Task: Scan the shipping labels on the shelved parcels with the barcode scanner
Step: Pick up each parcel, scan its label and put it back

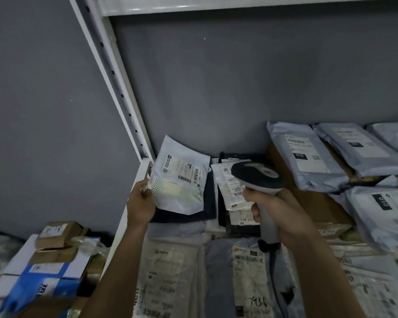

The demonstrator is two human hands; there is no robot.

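My left hand (141, 204) pinches the lower left corner of a small white mailer parcel (182, 177), lifted and tilted above the shelf with its shipping label and barcode (189, 174) facing up. My right hand (278, 213) grips the grey handle of the barcode scanner (257, 175). The scanner's dark head sits just right of the held parcel, above other labelled parcels. Several flat parcels with white labels (248, 258) lie on the shelf below both hands.
A white slotted shelf upright (115, 88) slants up on the left, with a shelf board (216, 5) overhead. Grey poly mailers (308, 154) are stacked at right on a brown carton (317, 200). Boxes (55, 249) sit left, outside the shelf frame. A grey wall lies behind.
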